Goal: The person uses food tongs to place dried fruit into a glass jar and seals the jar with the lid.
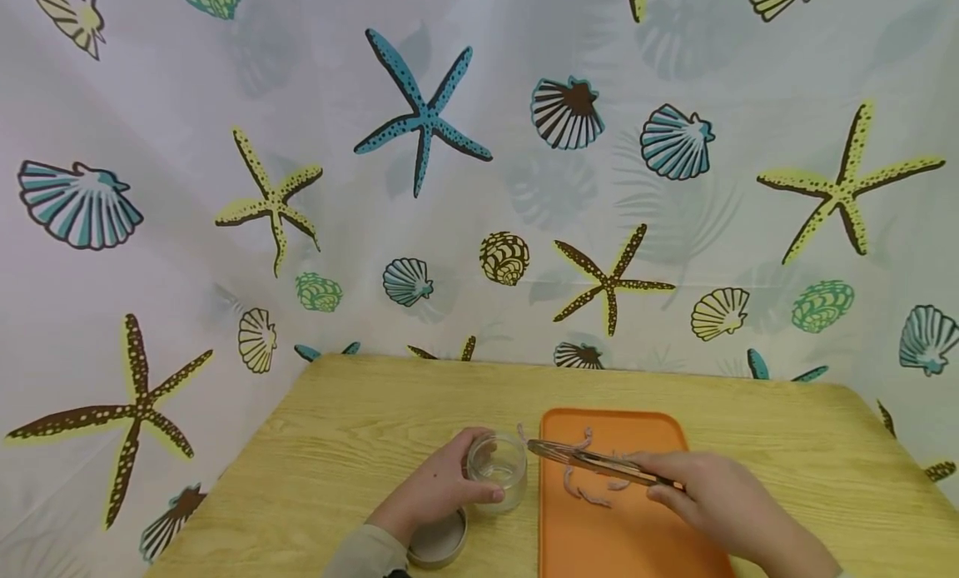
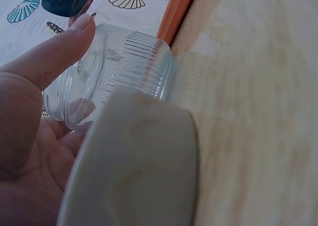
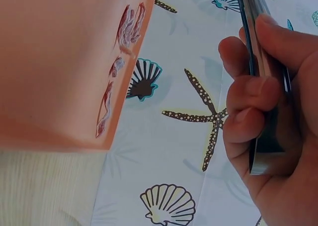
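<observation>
My left hand (image 1: 449,476) holds a clear glass jar (image 1: 511,501) by its side, thumb and fingers around it. The jar stands upright on the table at the tray's left edge, its mouth uncovered. My right hand (image 1: 708,490) grips a pair of metal tongs (image 1: 599,464), their dark tips (image 2: 69,0) beside the jar's rim. A thin pale-pink strip (image 1: 521,432) shows at the tips; whether they pinch it I cannot tell. Several similar twisted strips (image 1: 594,500) lie on the orange tray (image 1: 614,540), also seen as reddish-white strips (image 3: 130,27) in the right wrist view.
A round lid (image 1: 438,543) lies on the table next to my left wrist, with a pale rounded object (image 2: 144,161) close to the left wrist camera. The wooden table (image 1: 360,420) meets a curtain (image 1: 479,186) printed with shells and starfish at its back and sides.
</observation>
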Available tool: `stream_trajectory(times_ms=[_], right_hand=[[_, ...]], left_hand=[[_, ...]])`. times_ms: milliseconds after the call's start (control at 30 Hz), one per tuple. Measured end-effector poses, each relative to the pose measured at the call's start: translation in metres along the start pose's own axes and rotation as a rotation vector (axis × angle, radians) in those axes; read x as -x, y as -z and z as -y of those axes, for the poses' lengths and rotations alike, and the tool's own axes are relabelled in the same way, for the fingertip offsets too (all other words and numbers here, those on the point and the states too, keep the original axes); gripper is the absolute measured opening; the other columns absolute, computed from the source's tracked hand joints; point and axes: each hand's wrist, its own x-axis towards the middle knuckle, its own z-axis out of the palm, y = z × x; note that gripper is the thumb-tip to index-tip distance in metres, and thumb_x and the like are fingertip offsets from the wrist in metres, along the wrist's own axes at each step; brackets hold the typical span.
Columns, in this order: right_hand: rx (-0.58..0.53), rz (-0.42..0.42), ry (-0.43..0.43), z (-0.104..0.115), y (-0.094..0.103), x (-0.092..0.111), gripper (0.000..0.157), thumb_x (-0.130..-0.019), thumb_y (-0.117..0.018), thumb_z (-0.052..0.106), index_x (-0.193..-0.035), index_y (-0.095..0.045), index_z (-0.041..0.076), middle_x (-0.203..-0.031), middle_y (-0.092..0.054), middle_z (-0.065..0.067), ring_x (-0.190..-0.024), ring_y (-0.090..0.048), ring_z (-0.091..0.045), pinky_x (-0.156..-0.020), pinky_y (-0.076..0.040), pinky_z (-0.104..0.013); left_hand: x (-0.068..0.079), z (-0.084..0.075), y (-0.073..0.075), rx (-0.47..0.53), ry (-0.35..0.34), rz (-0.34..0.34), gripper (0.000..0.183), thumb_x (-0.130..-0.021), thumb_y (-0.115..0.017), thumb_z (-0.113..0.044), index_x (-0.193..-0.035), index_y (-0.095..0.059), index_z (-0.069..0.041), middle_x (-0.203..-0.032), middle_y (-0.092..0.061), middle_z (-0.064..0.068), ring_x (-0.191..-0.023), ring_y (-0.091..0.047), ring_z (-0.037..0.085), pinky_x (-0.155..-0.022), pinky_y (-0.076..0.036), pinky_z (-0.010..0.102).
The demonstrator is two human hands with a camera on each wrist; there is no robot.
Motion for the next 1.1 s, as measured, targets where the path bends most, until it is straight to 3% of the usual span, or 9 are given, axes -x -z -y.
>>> stream_trajectory(times_ms=[167, 400, 800, 1100], right_hand=[[-0.003, -0.005, 0.028, 0.004, -0.002, -0.003, 0.040, -0.096, -0.067, 0.041, -0.132, -0.069, 0.026, -0.110, -0.073, 0.010, -0.080, -0.060, 0.000, -0.060, -0.044, -0.027], [0.009, -0.021, 0.062, 0.013, -0.005, -0.007, 0.042, -0.097, -0.065, 0.044, -0.133, -0.069, 0.025, -0.116, -0.073, 0.009, -0.090, -0.068, -0.007, -0.063, -0.049, -0.028], [-0.010, 0.006, 0.019, 0.014, -0.006, -0.009, 0.044, -0.096, -0.068, 0.043, -0.135, -0.067, 0.025, -0.105, -0.072, 0.013, -0.080, -0.062, 0.000, -0.060, -0.047, -0.027], [-0.017, 0.036, -0.035, 0.007, -0.005, -0.007, 0.046, -0.095, -0.067, 0.045, -0.137, -0.065, 0.025, -0.088, -0.061, 0.025, -0.069, -0.051, 0.003, -0.058, -0.042, -0.027]], left_hand=[[0.000, 0.001, 0.000, 0.016, -0.002, 0.006, 0.084, -0.084, -0.083, -0.042, -0.152, -0.040, -0.016, -0.148, -0.050, 0.010, -0.131, -0.050, 0.030, -0.105, -0.039, 0.056], [0.000, 0.002, 0.000, 0.055, -0.009, 0.018, 0.082, -0.086, -0.082, -0.038, -0.152, -0.039, -0.016, -0.150, -0.049, 0.011, -0.137, -0.046, 0.032, -0.107, -0.037, 0.057], [0.000, 0.001, 0.000, 0.048, -0.008, 0.020, 0.084, -0.086, -0.082, -0.042, -0.154, -0.039, -0.018, -0.151, -0.049, 0.007, -0.138, -0.045, 0.031, -0.107, -0.037, 0.057], [0.001, 0.002, 0.000, 0.032, 0.001, 0.015, 0.083, -0.085, -0.082, -0.043, -0.153, -0.040, -0.020, -0.149, -0.050, 0.008, -0.132, -0.049, 0.030, -0.104, -0.040, 0.056]])
